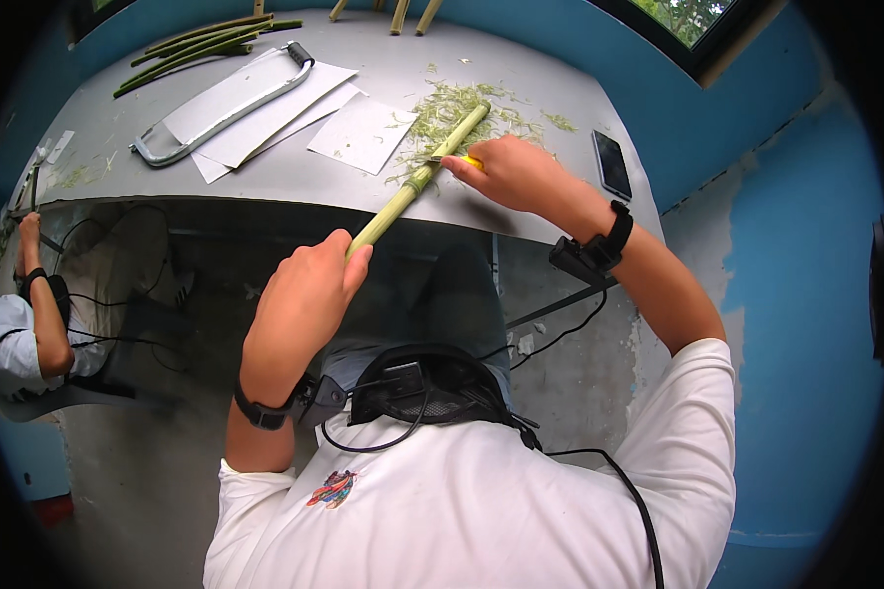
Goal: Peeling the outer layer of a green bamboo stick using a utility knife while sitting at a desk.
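The left hand (303, 294) is wrapped tight around the near end of a green stalk (419, 178), which slants toward one o'clock across the table (295, 182) edge. The right hand (506, 172) pinches a yellow-handled blade (467, 159) against the stalk, with shavings (452, 103) at twelve o'clock.

screens: 1 | phone (612, 164) lay flat near table (521, 59) right edge | shape: slim rectangle | screen: dark, black | packages/labels/signs: 0

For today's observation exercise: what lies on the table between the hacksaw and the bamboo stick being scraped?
In the head view, white paper sheets lie between the hacksaw and the bamboo stick, with green shavings scattered nearby.
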A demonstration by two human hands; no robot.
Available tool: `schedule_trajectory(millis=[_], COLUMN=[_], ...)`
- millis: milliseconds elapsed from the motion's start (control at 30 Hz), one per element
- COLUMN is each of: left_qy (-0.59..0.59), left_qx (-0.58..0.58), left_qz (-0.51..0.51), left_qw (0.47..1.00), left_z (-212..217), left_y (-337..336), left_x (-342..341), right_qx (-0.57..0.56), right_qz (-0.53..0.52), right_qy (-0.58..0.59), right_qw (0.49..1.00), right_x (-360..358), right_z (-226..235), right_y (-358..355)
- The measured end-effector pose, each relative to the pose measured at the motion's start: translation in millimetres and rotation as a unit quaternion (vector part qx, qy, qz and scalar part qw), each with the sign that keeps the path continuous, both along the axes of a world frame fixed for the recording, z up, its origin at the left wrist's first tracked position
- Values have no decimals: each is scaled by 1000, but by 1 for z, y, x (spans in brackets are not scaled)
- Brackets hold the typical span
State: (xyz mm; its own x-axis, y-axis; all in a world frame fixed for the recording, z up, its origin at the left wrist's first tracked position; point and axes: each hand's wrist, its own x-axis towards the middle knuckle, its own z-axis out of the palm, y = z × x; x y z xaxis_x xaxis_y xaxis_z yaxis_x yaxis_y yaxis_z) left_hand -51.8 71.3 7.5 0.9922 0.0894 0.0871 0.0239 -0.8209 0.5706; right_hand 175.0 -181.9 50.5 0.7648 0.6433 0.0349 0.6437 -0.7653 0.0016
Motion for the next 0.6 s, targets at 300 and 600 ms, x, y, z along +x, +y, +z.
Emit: schedule_trajectory(millis=[300, 600], left_qy=[3, 8], left_qx=[-12, -27], left_qz=[0, 1], left_qw=[1000, 1000], left_z=[-5, -2], left_y=[3, 6], left_x=[-1, 4], right_qx=[29, 36], right_qz=[-24, -39], right_qy=[14, 29], right_qw=[999, 998], right_x=[18, 21], right_z=[24, 13], right_y=[-1, -16])
